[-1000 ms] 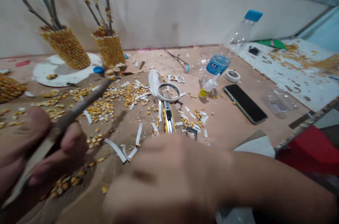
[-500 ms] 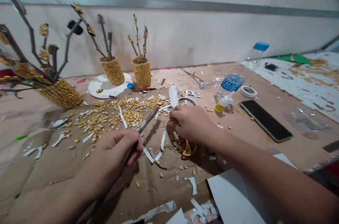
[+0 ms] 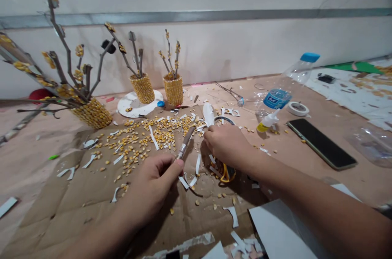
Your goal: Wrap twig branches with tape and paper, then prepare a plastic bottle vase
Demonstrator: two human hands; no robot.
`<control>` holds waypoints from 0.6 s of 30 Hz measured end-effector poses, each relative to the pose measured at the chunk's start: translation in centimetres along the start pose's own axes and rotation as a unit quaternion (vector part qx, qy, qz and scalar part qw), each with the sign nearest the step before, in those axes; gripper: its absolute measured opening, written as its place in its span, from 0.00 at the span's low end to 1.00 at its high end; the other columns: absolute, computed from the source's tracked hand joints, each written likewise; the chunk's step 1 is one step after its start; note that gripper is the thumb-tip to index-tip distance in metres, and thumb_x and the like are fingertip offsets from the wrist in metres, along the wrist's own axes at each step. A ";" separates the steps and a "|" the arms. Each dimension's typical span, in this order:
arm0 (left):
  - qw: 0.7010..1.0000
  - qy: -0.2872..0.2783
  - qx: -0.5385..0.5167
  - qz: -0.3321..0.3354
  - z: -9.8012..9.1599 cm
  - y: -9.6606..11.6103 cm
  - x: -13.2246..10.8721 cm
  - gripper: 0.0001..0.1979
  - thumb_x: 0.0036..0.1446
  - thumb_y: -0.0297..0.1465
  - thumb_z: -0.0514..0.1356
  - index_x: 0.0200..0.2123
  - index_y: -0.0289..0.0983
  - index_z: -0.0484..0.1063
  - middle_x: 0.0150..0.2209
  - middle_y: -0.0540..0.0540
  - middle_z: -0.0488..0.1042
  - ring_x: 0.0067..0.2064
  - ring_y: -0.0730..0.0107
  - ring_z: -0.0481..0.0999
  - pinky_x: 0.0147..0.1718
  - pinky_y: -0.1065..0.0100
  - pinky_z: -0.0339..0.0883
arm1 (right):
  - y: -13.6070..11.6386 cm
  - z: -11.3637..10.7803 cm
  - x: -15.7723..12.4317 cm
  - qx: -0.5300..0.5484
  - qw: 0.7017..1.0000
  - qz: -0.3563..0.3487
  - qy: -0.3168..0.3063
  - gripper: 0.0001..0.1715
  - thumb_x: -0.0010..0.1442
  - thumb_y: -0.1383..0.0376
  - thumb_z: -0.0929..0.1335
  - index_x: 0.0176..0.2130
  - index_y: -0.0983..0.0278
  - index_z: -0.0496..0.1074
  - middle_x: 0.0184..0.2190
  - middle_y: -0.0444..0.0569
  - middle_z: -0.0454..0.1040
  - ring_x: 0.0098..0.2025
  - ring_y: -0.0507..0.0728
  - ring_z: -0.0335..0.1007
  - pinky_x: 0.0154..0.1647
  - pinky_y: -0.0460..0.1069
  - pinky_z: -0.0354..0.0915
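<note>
A short brown twig (image 3: 189, 134) slants up out of my left hand (image 3: 162, 175), whose thumb and fingers are closed round its lower part. A pale, shiny patch shows on the twig just above my thumb. To the right, my right hand (image 3: 226, 142) hangs low over the cardboard (image 3: 101, 210), fingers bent together; what they hold, if anything, is hidden. Behind it lies a white feather-like piece (image 3: 208, 114) beside a dark ring-shaped edge (image 3: 224, 119). Below the same hand an orange-yellow looped thing (image 3: 227, 174) is partly covered. Loose corn kernels (image 3: 162, 138) spread across the cardboard.
Three kernel-covered pots with twigs, a left one (image 3: 92, 114), a middle one (image 3: 142, 88) and a right one (image 3: 173, 90), stand by the wall. At right are a plastic bottle (image 3: 277, 99), glue bottle (image 3: 268, 121), tape roll (image 3: 298, 108), phone (image 3: 321, 142) and white sheet (image 3: 281, 230).
The view has shifted, so the scene sits farther right and slightly lower. My left hand has turned the twig a little, showing its shiny patch. My right hand stays beside the feather-like piece.
</note>
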State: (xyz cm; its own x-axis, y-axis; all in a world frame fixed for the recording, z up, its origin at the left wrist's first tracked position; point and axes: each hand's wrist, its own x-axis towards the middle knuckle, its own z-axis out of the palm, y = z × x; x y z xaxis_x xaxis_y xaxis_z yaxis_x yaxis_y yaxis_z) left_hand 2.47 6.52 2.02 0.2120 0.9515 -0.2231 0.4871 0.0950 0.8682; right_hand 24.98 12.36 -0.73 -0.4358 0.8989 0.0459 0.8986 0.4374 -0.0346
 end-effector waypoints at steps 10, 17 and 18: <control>0.998 -0.008 0.058 0.033 0.9 0.5 -1.2 0.20 0.61 0.46 0.58 0.24 0.38 0.72 0.22 0.50 0.69 0.27 0.68 0.66 0.27 0.67 0.56 | -2.8 -1.2 -3.2 0.407 0.862 -0.134 0.271 0.05 0.71 0.69 0.68 0.42 0.64 0.76 0.36 0.48 0.80 0.39 0.53 0.75 0.41 0.48 0.68; 0.996 -0.012 0.077 0.048 1.3 0.4 -1.6 0.18 0.62 0.43 0.59 0.24 0.38 0.72 0.21 0.52 0.66 0.25 0.71 0.64 0.25 0.68 0.54 | -3.7 -1.2 -3.4 0.518 0.834 -0.034 0.189 0.06 0.70 0.66 0.69 0.40 0.62 0.77 0.32 0.44 0.79 0.34 0.52 0.73 0.37 0.48 0.66; 0.996 -0.011 0.076 0.051 1.3 0.4 -1.7 0.18 0.62 0.43 0.59 0.24 0.38 0.71 0.21 0.52 0.66 0.25 0.71 0.64 0.25 0.68 0.54 | -3.8 -1.1 -3.4 0.533 0.827 -0.023 0.177 0.06 0.70 0.65 0.69 0.39 0.62 0.77 0.32 0.44 0.79 0.34 0.52 0.73 0.36 0.48 0.66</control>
State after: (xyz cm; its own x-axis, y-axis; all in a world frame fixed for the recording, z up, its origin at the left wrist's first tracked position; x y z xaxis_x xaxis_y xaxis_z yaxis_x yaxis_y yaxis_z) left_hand 3.43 4.60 2.15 0.2852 0.9470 -0.1480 0.5848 -0.0496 0.8097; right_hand 23.11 7.64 0.39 -0.2575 0.8990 0.3543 0.2430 0.4151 -0.8767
